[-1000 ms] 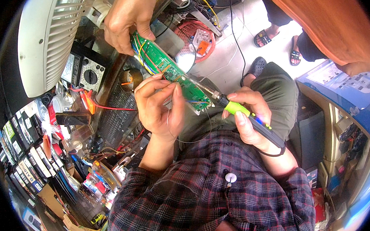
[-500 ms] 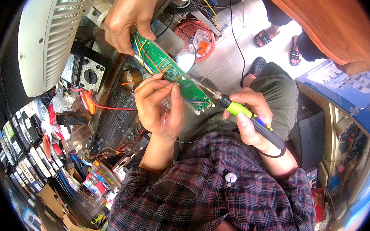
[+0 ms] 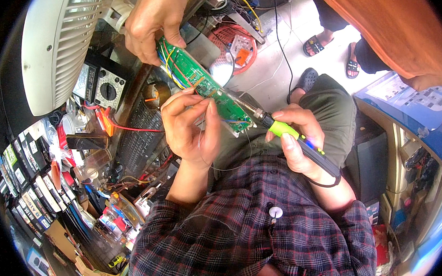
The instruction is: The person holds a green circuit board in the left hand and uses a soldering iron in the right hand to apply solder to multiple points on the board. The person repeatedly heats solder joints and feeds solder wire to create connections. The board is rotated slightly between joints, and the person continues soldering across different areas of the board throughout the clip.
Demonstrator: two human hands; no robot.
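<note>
A soldering iron (image 3: 303, 145) with a lime-green and black handle is gripped in my right hand (image 3: 302, 127). Its metal tip reaches the lower right edge of a long green circuit board (image 3: 202, 83) with coloured wires along one side. My left hand (image 3: 191, 122) is pinched close over the board's near edge on a thin solder wire (image 3: 227, 169), which hangs in a loop toward my lap. Another person's hand (image 3: 154, 27) holds the board's far end from above. The exact spot where tip and solder meet the board is hard to make out.
A white fan (image 3: 61, 51) and a multimeter (image 3: 109, 89) stand at the left, above a dark keyboard (image 3: 141, 138). Stacked boxes (image 3: 31, 202) and cluttered tools fill the lower left. Beyond the board is a red basket (image 3: 237, 47); a person in orange (image 3: 392, 18) stands right.
The solder loop below my left hand has shifted and hangs wider. My left fingers have moved very slightly to the right. The board and the other person's hand look unmoved.
</note>
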